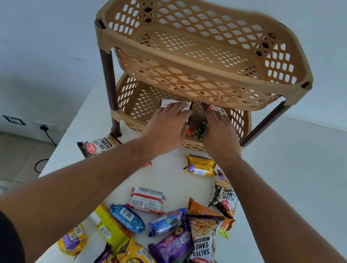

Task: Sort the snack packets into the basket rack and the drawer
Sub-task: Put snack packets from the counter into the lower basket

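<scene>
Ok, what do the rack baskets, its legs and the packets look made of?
Top basket: tan moulded plastic, matte, lattice holes. Legs: dark brown tubes, probably plastic. Salted-peanut packet: printed glossy film, crinkled with crimped ends.

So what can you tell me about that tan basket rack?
The basket rack looks like tan plastic: two wavy-rimmed baskets with lattice-holed walls and floors, stacked on dark brown corner posts. It stands upright on the white table. The top basket is empty. The lower one holds a few packets, where the left hand and right hand reach in.
</scene>
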{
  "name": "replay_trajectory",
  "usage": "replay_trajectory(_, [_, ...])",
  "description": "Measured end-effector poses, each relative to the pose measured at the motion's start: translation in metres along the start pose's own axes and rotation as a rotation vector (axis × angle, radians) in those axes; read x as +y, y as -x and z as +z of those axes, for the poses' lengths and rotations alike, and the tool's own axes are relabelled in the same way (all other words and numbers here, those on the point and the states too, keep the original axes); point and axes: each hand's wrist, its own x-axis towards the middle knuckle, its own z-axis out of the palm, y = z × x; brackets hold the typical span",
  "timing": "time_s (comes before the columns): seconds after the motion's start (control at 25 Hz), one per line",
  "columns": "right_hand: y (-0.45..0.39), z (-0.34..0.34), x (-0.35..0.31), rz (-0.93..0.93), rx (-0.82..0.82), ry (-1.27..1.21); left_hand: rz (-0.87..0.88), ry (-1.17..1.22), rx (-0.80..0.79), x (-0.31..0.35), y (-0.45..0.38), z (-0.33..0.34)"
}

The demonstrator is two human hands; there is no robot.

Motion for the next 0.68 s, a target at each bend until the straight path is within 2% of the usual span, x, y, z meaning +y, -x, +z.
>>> replay_trajectory(0.2, [0.034, 0.003, -0.009, -0.001, 0.064, -0.013, 0.077, 0.024, 0.094, 0.003, 0.044, -0.001])
replay_trajectory(0.32, [0.056, 0.008, -0.01, -0.02, 0.107, 0.027, 0.1, 0.022, 0.084, 0.003, 0.073, 0.003])
replay_trajectory(0.56, [0.096, 0.027, -0.005, -0.125, 0.164, 0.186, 0.206, 0.099, -0.232, -0.008, 0.127, 0.017])
replay_trajectory(0.68, [0.107, 0.037, 0.0, -0.123, 0.09, 0.215, 0.23, 0.152, -0.345, -0.015, 0.148, 0.021])
